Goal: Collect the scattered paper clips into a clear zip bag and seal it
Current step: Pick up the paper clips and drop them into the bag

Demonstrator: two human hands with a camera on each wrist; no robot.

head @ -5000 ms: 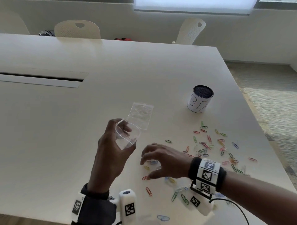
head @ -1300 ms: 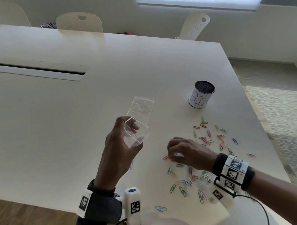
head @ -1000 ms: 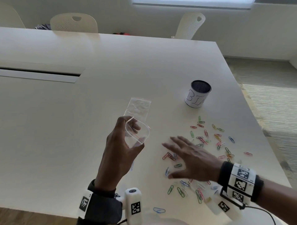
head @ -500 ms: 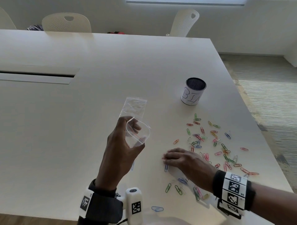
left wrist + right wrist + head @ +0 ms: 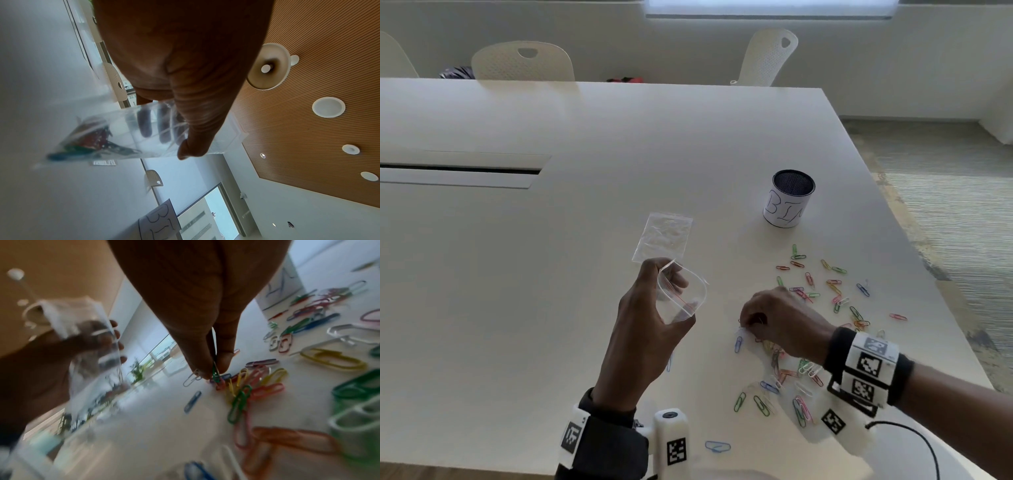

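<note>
Collecting step: your right hand (image 5: 779, 317) pinching paper clips (image 5: 216, 375) off worktop (image 5: 551, 308); your left hand (image 5: 650, 329) gripping zip bag (image 5: 681, 296), mouth gaping. Next: carrying pinch over mouth, dropping cleanly.

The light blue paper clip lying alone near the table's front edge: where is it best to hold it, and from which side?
The light blue paper clip lies flat on the table, apart from the others. Probably come from straight above and pinch its two long sides, or slide it over the near edge first, since flat wire gives little to grip.
</note>
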